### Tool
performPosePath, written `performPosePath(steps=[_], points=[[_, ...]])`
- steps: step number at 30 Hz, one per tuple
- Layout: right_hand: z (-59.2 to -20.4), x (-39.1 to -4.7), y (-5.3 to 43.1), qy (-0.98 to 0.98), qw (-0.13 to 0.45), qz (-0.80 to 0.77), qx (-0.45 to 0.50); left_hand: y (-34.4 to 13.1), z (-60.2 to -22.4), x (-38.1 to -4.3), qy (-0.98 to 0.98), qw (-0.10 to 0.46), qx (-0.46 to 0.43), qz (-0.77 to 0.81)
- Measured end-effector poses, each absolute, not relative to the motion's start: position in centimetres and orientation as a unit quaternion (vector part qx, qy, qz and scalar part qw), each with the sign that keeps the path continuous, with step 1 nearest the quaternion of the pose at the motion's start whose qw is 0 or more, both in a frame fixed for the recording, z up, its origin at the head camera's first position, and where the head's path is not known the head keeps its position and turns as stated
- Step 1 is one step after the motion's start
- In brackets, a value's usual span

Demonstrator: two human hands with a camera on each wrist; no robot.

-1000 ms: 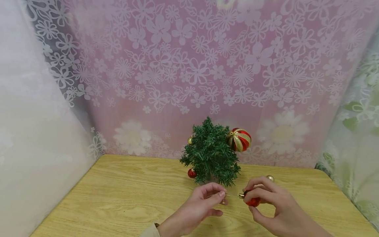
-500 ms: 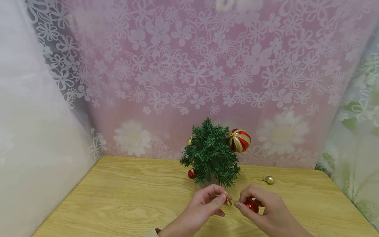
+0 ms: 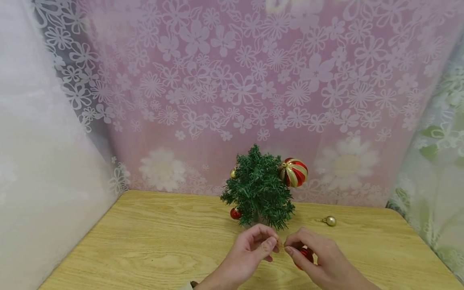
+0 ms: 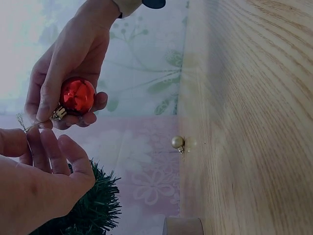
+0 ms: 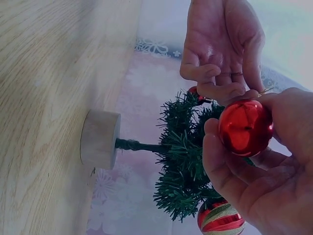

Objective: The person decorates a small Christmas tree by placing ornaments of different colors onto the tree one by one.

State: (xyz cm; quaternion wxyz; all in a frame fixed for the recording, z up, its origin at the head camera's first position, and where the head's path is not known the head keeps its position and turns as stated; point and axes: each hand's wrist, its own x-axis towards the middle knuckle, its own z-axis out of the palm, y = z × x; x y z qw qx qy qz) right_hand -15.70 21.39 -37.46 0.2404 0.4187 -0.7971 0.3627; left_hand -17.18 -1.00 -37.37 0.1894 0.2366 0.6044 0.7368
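A shiny red Christmas ball (image 5: pixel 245 127) lies in my right hand (image 3: pixel 322 253), the fingers curled about it. In the left wrist view its gold cap (image 4: pixel 59 113) points toward my left hand (image 3: pixel 250 253), and a thin gold string (image 4: pixel 20 120) runs from the cap. The left thumb and index finger pinch that string, while the right thumb and a fingertip meet it nearer the cap. Both hands are close together in front of a small green Christmas tree (image 3: pixel 257 185), fingertips nearly touching.
On the tree hang a red-and-gold striped ball (image 3: pixel 294 172), a small red ball (image 3: pixel 235 213) and a small gold ball (image 3: pixel 233 173). Another gold ball (image 3: pixel 330 220) lies on the wooden table (image 3: pixel 152 233) at right. The tree has a round base (image 5: pixel 101 139).
My right hand has moved left with the red ball, up to the left hand, and its fingertips now meet the string. The gold ball on the table has come into full view.
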Motion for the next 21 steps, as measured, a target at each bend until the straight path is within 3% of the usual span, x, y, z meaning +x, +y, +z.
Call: performPosePath(steps=[9,16,21], points=[[-37.69,-15.97,21.17,-0.782,0.227,0.369,0.448,-1.06,-37.44,-17.19,0.603,0.194,0.242,0.735],[-37.62,-15.71,21.0,-0.811,0.213,0.366,0.404,-1.0,-37.63,-17.25,0.619,0.187,0.247,0.721],[-37.12,-15.73,20.7,-0.821,0.255,0.344,0.378,-1.55,-37.37,-17.39,0.681,0.148,0.267,0.665]])
